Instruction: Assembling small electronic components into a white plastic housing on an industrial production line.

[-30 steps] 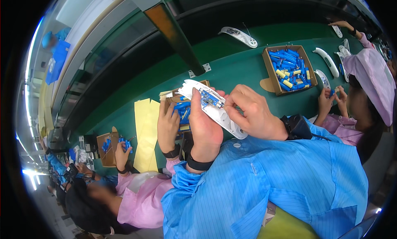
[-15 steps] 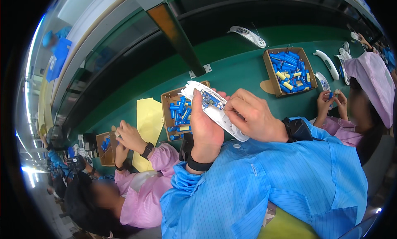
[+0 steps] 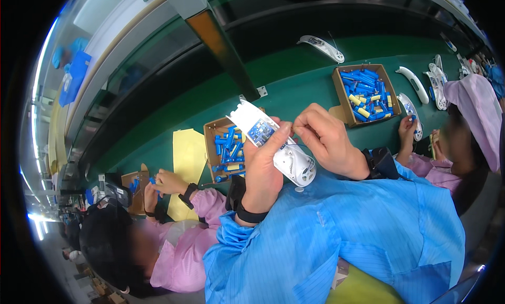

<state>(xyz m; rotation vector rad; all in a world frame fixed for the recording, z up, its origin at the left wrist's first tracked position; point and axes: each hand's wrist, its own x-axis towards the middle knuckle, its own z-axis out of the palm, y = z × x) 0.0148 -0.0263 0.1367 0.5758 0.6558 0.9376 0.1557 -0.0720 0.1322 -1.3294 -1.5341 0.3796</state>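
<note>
A white plastic housing [image 3: 247, 117], long and curved, lies tilted in my left hand [image 3: 263, 164], whose thumb presses across it. Set into the housing is a blue circuit board [image 3: 261, 131]. The rounded lower end has a slotted round opening and small screw posts. Just right of the left thumb tip, my right hand [image 3: 329, 143] is closed in a pinch on what looks like a thin wire, mostly hidden by the fingers. A dark wire loops from the housing below that pinch.
Cardboard boxes of blue cylindrical cells with wires stand ahead [image 3: 209, 146] and to the right [image 3: 397, 101]. Yellow paper [image 3: 187, 151] lies left. Another white housing [image 3: 323, 47] rests at the back. Co-workers in pink sit on both sides; a metal post [image 3: 226, 48] rises ahead.
The housing has turned, showing the circuit board and lower end more fully. My left thumb has slid down from the upper end. My right fingers have moved off the board to the housing's right side.
</note>
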